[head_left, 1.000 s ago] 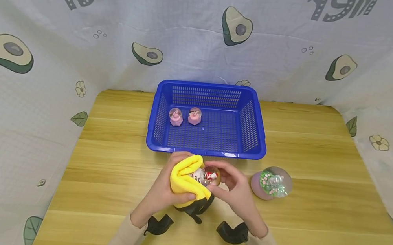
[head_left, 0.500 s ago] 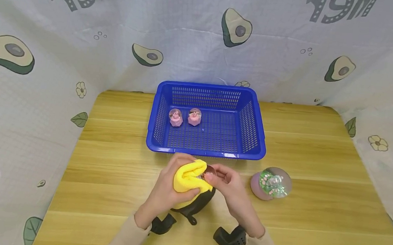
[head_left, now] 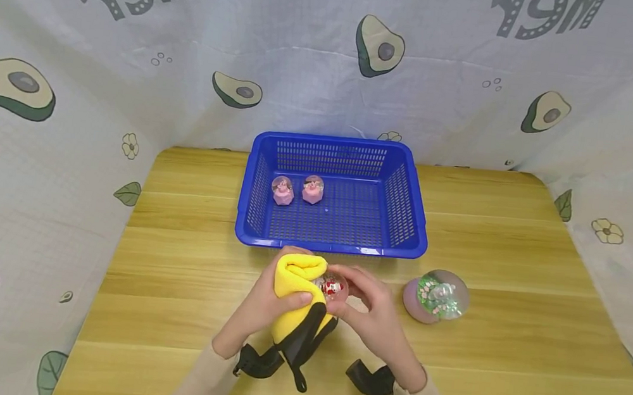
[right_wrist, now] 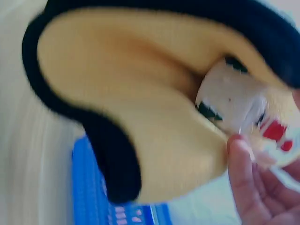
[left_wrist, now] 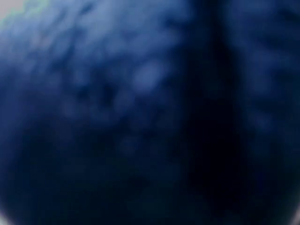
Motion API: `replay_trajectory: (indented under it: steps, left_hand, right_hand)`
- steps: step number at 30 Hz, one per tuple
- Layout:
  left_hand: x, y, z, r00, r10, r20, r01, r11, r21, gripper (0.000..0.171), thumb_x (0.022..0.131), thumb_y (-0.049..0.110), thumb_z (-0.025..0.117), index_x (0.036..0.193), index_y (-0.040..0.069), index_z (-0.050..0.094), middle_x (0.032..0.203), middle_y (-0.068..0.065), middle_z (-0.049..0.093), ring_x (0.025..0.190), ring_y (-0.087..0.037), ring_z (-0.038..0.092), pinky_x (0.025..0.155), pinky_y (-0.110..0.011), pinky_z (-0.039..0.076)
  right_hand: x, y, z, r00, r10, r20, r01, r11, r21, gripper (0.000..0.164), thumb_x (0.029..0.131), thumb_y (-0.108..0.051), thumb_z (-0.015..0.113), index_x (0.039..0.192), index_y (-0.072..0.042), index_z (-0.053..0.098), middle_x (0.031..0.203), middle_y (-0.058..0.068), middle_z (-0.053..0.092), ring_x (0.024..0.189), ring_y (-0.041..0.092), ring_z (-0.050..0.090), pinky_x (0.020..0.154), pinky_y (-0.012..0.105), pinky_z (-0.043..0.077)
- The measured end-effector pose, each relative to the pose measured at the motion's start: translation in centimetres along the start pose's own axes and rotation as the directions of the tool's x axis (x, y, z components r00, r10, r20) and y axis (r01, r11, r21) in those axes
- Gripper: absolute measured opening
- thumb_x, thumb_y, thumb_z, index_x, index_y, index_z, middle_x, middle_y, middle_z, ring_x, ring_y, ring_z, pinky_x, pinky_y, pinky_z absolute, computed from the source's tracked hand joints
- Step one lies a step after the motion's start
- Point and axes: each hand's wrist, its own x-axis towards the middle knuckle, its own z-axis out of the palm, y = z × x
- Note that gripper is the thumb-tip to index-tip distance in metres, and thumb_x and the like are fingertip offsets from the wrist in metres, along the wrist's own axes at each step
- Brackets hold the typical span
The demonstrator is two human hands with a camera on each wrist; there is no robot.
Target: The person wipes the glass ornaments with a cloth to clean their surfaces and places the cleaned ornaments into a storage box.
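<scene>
Close in front of the basket, my left hand point(head_left: 257, 303) grips a folded yellow cloth point(head_left: 292, 281) with a black border, its black loop hanging toward me. The cloth wraps the white base point(right_wrist: 229, 96) of a small snow globe point(head_left: 333, 286) with a red-and-white figure inside. From the right, my right hand point(head_left: 371, 311) holds the clear dome between thumb and fingers. In the right wrist view, the thumb and fingers point(right_wrist: 241, 161) sit at the globe beside the cloth's fold. Dark, blurred fabric point(left_wrist: 117, 93) fills the left wrist view.
Behind the hands stands a blue plastic basket point(head_left: 330, 247) with two small pink snow globes point(head_left: 283, 191) at its left side. A larger snow globe with a lilac base point(head_left: 419, 303) lies tilted on the wooden table point(head_left: 511, 318), right of my right hand. A printed curtain point(head_left: 308, 50) surrounds the table.
The cloth has been turned, and its black border and loop now hang lower. My right fingers, bunched over the dome half a second ago, have spread to its sides, so the figure shows again.
</scene>
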Motion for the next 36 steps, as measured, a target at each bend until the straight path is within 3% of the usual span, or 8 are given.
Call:
replay_trajectory:
  steps: [4, 7, 11, 15, 21, 26, 31, 36]
  left_hand:
    - [-0.2, -0.5, -0.5, 0.998, -0.047, 0.048, 0.053, 0.991, -0.122, 0.049, 0.084, 0.022, 0.067, 0.121, 0.001, 0.044, 0.112, -0.011, 0.053, 0.087, -0.016, 0.056, 0.073, -0.026, 0.052]
    - [-0.3, -1.0, -0.6, 0.993, -0.082, 0.086, 0.101, 0.962, -0.252, 0.043, 0.086, 0.018, 0.064, 0.121, 0.006, 0.041, 0.112, -0.013, 0.053, 0.091, -0.018, 0.058, 0.076, -0.028, 0.053]
    - [-0.8, -1.4, -0.6, 0.982, -0.150, 0.115, 0.183, 0.908, -0.378, 0.041, 0.088, 0.016, 0.059, 0.122, 0.008, 0.039, 0.110, -0.012, 0.052, 0.092, -0.018, 0.059, 0.077, -0.029, 0.054]
    - [-1.0, -1.6, -0.2, 0.981, -0.159, 0.114, 0.191, 0.900, -0.392, 0.046, 0.090, 0.021, 0.060, 0.125, 0.001, 0.038, 0.107, -0.012, 0.054, 0.088, -0.017, 0.060, 0.074, -0.029, 0.054]
    - [-1.2, -0.8, 0.4, 0.986, -0.124, 0.112, 0.146, 0.967, -0.211, 0.063, 0.088, 0.035, 0.068, 0.129, 0.001, 0.035, 0.107, -0.012, 0.055, 0.087, -0.018, 0.061, 0.074, -0.030, 0.054]
    - [-1.0, 0.1, 0.6, 0.992, -0.087, 0.093, 0.086, 0.996, 0.020, 0.067, 0.080, 0.038, 0.076, 0.125, 0.004, 0.040, 0.103, -0.012, 0.056, 0.082, -0.017, 0.058, 0.070, -0.029, 0.052]
    - [-0.9, 0.7, 0.8, 1.000, 0.017, 0.023, -0.022, 0.971, 0.239, 0.060, 0.074, 0.020, 0.079, 0.125, 0.009, 0.048, 0.117, -0.007, 0.053, 0.095, -0.020, 0.054, 0.080, -0.031, 0.049]
    - [-0.8, 0.9, 1.1, 0.980, 0.196, 0.047, -0.197, 0.891, 0.409, 0.063, 0.070, 0.010, 0.082, 0.123, 0.011, 0.049, 0.123, -0.007, 0.047, 0.108, -0.025, 0.051, 0.088, -0.035, 0.047]
  right_hand:
    - [0.3, 0.1, -0.1, 0.975, -0.215, 0.057, 0.222, 0.957, -0.188, 0.048, 0.087, -0.033, 0.066, 0.121, 0.000, 0.061, 0.109, 0.013, 0.063, 0.097, 0.020, 0.061, 0.088, 0.024, 0.048]
    - [0.5, 0.0, -0.2, 0.939, -0.318, 0.128, 0.340, 0.914, -0.223, 0.044, 0.089, -0.031, 0.064, 0.122, -0.003, 0.061, 0.114, 0.011, 0.062, 0.102, 0.024, 0.059, 0.094, 0.026, 0.045]
    - [0.7, 0.0, -0.5, 0.894, -0.392, 0.218, 0.431, 0.885, -0.175, 0.036, 0.090, -0.023, 0.064, 0.120, -0.004, 0.063, 0.119, 0.014, 0.061, 0.105, 0.026, 0.057, 0.094, 0.028, 0.045]
    - [0.8, 0.0, -0.9, 0.900, -0.368, 0.234, 0.403, 0.907, -0.124, 0.035, 0.090, -0.022, 0.064, 0.120, -0.003, 0.062, 0.119, 0.014, 0.061, 0.107, 0.026, 0.057, 0.095, 0.029, 0.045]
    - [0.5, 0.4, -1.2, 0.959, -0.243, 0.143, 0.243, 0.970, 0.015, 0.042, 0.086, -0.021, 0.070, 0.120, 0.001, 0.061, 0.116, 0.014, 0.062, 0.110, 0.022, 0.057, 0.095, 0.030, 0.046]
    - [0.2, 0.5, -1.3, 0.991, -0.098, 0.092, 0.078, 0.977, 0.198, 0.042, 0.083, -0.008, 0.072, 0.120, 0.008, 0.059, 0.116, 0.013, 0.061, 0.107, 0.018, 0.057, 0.087, 0.030, 0.051]
    - [0.1, 0.4, -0.9, 0.999, 0.005, 0.050, -0.022, 0.938, 0.347, 0.039, 0.084, 0.003, 0.069, 0.122, 0.004, 0.060, 0.118, 0.007, 0.062, 0.107, 0.016, 0.058, 0.087, 0.028, 0.051]
    - [0.0, 0.2, -0.5, 0.987, 0.158, 0.029, -0.150, 0.848, 0.508, 0.033, 0.089, -0.002, 0.066, 0.121, -0.008, 0.064, 0.115, 0.005, 0.064, 0.098, 0.013, 0.061, 0.080, 0.024, 0.053]
